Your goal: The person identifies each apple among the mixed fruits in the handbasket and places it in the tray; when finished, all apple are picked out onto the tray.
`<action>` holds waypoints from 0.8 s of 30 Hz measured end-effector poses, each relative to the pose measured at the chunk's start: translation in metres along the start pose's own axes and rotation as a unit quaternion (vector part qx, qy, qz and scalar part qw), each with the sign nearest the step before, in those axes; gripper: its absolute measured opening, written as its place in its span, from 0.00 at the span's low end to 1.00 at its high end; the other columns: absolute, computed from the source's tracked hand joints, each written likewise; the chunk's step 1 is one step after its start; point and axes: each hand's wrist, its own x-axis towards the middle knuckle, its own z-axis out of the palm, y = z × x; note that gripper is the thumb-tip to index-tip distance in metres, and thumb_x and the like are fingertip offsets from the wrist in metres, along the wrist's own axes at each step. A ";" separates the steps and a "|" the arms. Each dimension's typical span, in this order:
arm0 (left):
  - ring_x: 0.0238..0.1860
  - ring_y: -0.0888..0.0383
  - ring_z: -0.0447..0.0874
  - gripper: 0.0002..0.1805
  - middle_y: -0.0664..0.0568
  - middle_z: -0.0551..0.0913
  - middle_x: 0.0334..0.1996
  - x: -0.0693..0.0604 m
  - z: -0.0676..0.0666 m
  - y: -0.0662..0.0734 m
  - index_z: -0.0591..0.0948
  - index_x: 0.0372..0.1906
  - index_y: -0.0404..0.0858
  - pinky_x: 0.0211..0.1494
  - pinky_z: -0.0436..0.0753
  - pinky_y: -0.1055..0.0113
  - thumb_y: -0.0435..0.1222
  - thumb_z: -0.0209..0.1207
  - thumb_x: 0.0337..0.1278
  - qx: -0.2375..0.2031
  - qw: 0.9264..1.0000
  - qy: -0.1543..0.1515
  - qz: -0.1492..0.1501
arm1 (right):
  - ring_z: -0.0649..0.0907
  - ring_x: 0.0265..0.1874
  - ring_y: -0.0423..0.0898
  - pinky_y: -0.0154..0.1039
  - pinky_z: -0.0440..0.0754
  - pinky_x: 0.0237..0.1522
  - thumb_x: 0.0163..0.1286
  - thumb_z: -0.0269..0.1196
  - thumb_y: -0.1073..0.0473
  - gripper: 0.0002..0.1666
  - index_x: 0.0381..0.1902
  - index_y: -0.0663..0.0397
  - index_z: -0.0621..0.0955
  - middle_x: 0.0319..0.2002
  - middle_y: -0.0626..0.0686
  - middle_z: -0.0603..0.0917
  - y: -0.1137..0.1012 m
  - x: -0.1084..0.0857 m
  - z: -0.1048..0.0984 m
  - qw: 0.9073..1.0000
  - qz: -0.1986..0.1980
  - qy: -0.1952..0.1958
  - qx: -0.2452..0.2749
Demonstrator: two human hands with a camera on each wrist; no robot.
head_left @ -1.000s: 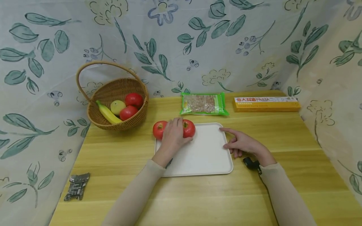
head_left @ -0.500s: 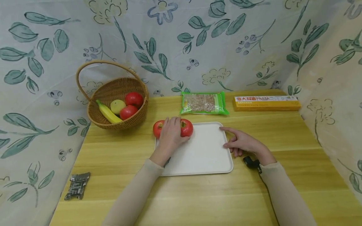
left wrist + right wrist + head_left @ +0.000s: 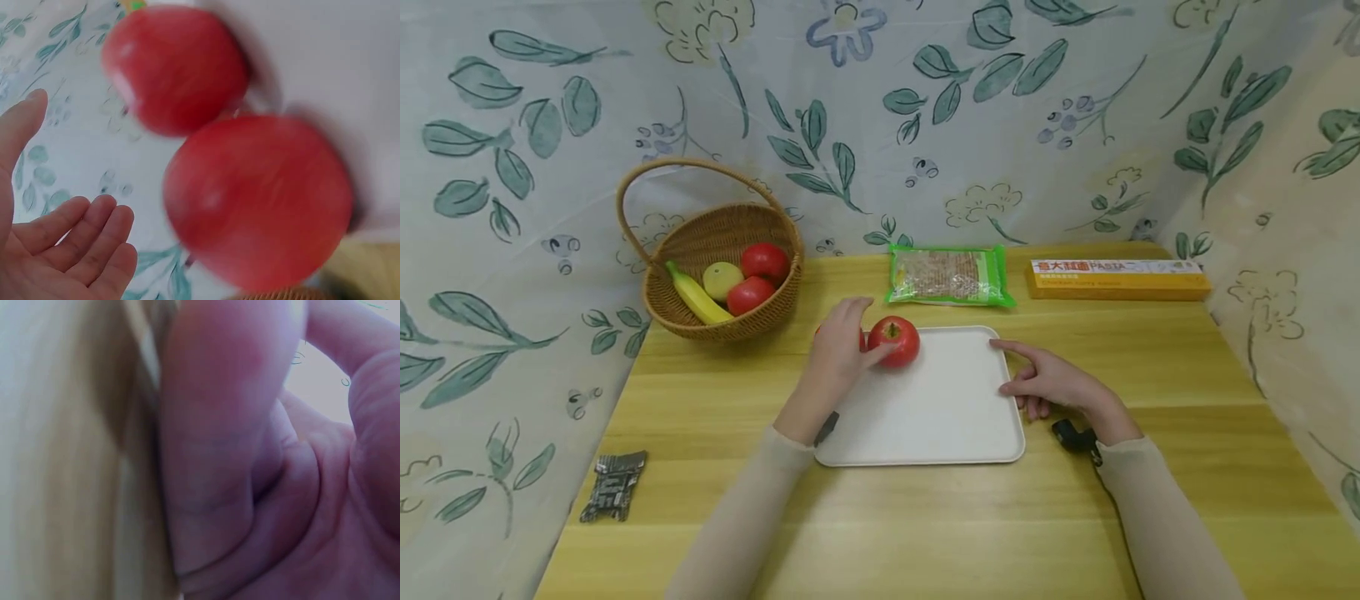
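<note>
Two round red fruits, which look like pomegranates, sit side by side at the far left of a white tray [image 3: 940, 408]. The right-hand pomegranate [image 3: 893, 342] shows its crown; the left one [image 3: 259, 200] is mostly hidden behind my left hand [image 3: 838, 350] in the head view. That hand is spread beside and over them, and the left wrist view has its fingers apart from both fruits. My right hand [image 3: 1052, 385] is at the tray's right side, index finger reaching the far right corner and thumb at the rim. Its other fingers bend loosely beneath.
A wicker basket [image 3: 662, 312] with a banana [image 3: 697, 298], a yellow-green fruit and two red fruits stands back left. A green-edged noodle packet [image 3: 951, 275] and a pasta box [image 3: 1116, 281] lie along the back. A small dark packet [image 3: 613, 486] is at left.
My left hand has eased off the pomegranates and shifted left, uncovering the right-hand one. Earlier it lay over both. The right hand keeps its place at the tray; the view has turned slightly left.
</note>
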 end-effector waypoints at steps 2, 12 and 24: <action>0.71 0.45 0.77 0.44 0.43 0.78 0.69 -0.003 -0.016 -0.004 0.72 0.73 0.35 0.75 0.80 0.51 0.46 0.79 0.56 -0.009 0.999 0.027 0.015 | 0.85 0.15 0.47 0.38 0.82 0.17 0.75 0.70 0.54 0.53 0.87 0.46 0.52 0.24 0.55 0.85 0.001 0.000 0.000 1.000 0.002 0.000 0.002; 0.69 0.43 0.78 0.38 0.40 0.79 0.68 0.002 -0.100 -0.041 0.73 0.72 0.33 0.75 0.78 0.47 0.41 0.75 0.63 -0.067 0.989 0.132 0.015 | 0.84 0.15 0.47 0.38 0.82 0.18 0.74 0.70 0.53 0.54 0.87 0.44 0.53 0.24 0.54 0.85 0.001 -0.002 0.000 1.000 0.010 0.007 -0.004; 0.77 0.43 0.69 0.45 0.42 0.72 0.77 0.048 -0.165 -0.095 0.66 0.80 0.38 0.81 0.70 0.45 0.58 0.64 0.69 -0.090 0.985 0.070 -0.127 | 0.85 0.15 0.47 0.39 0.82 0.17 0.74 0.71 0.53 0.54 0.87 0.44 0.53 0.24 0.54 0.85 0.003 0.000 0.001 1.000 0.001 0.007 -0.001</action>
